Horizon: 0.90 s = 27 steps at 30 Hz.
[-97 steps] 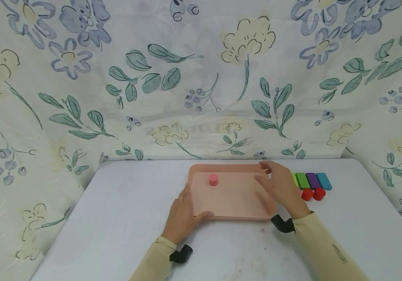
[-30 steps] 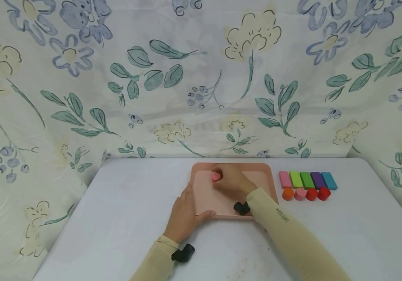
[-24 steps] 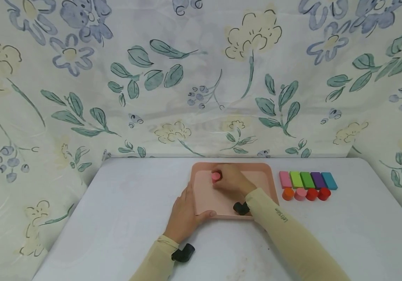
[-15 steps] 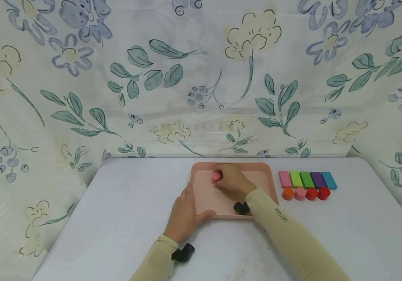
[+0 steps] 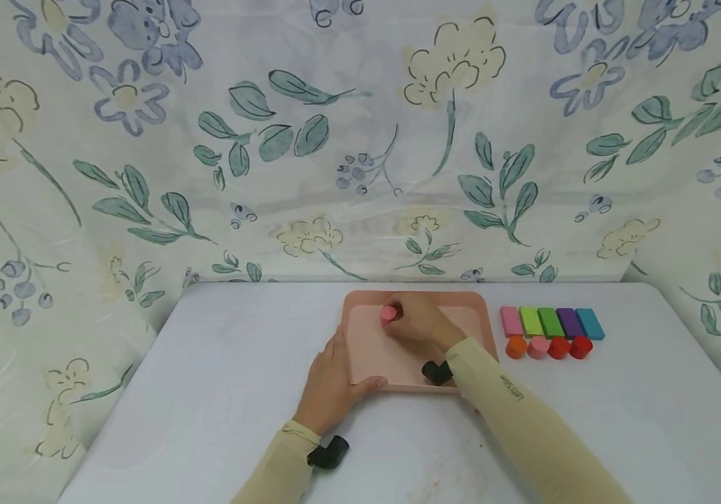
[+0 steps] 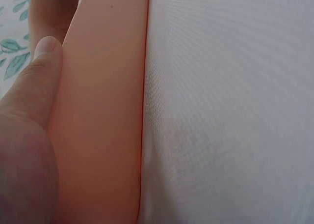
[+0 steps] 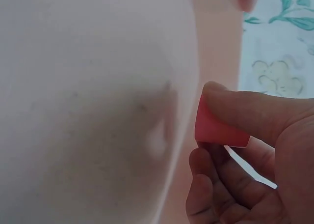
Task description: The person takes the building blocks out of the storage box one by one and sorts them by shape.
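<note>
My right hand (image 5: 420, 320) pinches a pink cylinder block (image 5: 388, 313) between thumb and fingers, over the back left of the shallow peach tray (image 5: 376, 360). In the right wrist view, the thumb lies along one side of the cylinder block (image 7: 218, 123), with fingers curled under it and a faint reflection on the tray floor. My left hand (image 5: 327, 385) rests at the tray's front left corner, fingers straight along its left side and thumb along the front rim. The thumb (image 6: 37, 81) lies against the tray wall (image 6: 100, 101) in the left wrist view.
Right of the tray, a row of flat blocks lies in pink (image 5: 512, 322), lime (image 5: 530, 322), green (image 5: 550, 322), purple (image 5: 570, 323) and blue (image 5: 590, 324). Before them stand orange (image 5: 516, 347), pink (image 5: 538, 348) and two red cylinders (image 5: 559, 348). A floral cloth (image 5: 360, 140) backs the white table (image 5: 241, 350).
My right hand has moved left from the tray's right side and taken hold of the pink cylinder block standing inside, lately shifting it slightly. The left hand keeps its place at the tray.
</note>
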Available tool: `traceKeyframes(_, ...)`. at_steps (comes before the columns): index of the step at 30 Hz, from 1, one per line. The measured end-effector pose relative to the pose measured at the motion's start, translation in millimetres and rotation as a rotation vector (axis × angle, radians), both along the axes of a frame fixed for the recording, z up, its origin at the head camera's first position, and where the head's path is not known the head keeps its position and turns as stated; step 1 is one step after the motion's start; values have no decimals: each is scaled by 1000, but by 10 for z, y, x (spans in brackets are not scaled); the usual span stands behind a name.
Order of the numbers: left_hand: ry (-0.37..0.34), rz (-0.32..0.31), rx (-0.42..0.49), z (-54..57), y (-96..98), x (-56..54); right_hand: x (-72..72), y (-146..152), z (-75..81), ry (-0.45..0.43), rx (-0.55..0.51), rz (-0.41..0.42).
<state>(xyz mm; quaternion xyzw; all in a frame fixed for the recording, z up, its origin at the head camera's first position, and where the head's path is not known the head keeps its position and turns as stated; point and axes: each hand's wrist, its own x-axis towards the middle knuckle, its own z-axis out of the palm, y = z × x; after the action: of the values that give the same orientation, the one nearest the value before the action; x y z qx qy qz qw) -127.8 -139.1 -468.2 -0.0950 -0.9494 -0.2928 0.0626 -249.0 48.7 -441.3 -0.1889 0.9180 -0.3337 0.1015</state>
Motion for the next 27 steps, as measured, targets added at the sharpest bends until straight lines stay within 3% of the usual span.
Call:
traceKeyframes(16,4,-1,-11,-6,3,-13,127,164,269,87,-52,59)
traceKeyframes(27,-24,11,-1,4,15,-11,324,316,389,95,-57,-10)
